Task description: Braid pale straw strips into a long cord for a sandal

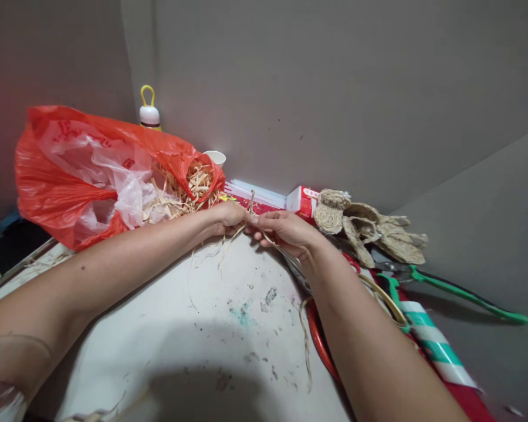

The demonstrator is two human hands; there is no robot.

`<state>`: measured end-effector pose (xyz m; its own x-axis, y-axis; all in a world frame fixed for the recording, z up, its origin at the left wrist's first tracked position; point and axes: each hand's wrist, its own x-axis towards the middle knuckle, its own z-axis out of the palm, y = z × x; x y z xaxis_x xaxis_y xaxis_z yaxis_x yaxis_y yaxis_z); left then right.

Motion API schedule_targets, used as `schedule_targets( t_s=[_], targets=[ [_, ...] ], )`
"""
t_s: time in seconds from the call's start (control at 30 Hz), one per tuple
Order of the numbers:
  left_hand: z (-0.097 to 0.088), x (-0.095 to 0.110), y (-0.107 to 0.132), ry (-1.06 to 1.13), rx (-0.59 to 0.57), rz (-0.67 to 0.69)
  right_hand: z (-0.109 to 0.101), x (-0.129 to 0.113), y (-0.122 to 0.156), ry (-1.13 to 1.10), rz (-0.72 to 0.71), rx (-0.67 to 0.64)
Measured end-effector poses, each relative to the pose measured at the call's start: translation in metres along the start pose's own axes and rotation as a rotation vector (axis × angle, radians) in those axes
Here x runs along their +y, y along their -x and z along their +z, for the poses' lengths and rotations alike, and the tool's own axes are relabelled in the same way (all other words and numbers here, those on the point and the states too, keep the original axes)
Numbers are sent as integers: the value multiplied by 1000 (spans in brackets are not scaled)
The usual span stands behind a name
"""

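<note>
My left hand (232,215) and my right hand (287,231) meet over the far part of the white table (171,346). Both are closed in a pinch on thin raffia strands (251,202); a short twisted piece sticks up between the fingertips, and loose ends hang below. The fingers partly hide where the strands join. Left of my hands lies a red plastic bag (66,190), its mouth spilling loose dry raffia (200,179). To the right is a pile of braided straw pieces (330,220).
Behind the hands are translucent sticks (255,192), a red-and-white box (303,200) and a paper cup (215,157). A yellow-looped bottle (149,114) stands by the wall. At right lie green-handled cutters (466,296), a green-and-white striped roll (437,343) and a red-handled tool (320,337).
</note>
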<state>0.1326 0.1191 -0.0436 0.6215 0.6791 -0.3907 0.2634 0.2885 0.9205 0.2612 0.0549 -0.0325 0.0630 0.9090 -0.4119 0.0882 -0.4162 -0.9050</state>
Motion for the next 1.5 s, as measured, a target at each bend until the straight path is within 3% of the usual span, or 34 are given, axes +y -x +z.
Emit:
schedule_targets(
  t_s=[0.23, 0.5, 0.97, 1.27, 1.5],
  targets=[
    [-1, -1, -1, -46, -1, 13, -8, 7, -8, 2, 10, -105],
    [-10, 4, 2, -146, -114, 15, -8, 6, -5, 20, 54, -135],
    [-11, 0, 4, -383, 11, 250, -4, 8, -11, -11, 60, -85],
    [-9, 6, 1, -294, -64, 70, 7, 9, -10, 27, 25, 31],
    [8, 2, 11, -236, -44, 27, 11, 12, -12, -2, 20, 39]
  ],
)
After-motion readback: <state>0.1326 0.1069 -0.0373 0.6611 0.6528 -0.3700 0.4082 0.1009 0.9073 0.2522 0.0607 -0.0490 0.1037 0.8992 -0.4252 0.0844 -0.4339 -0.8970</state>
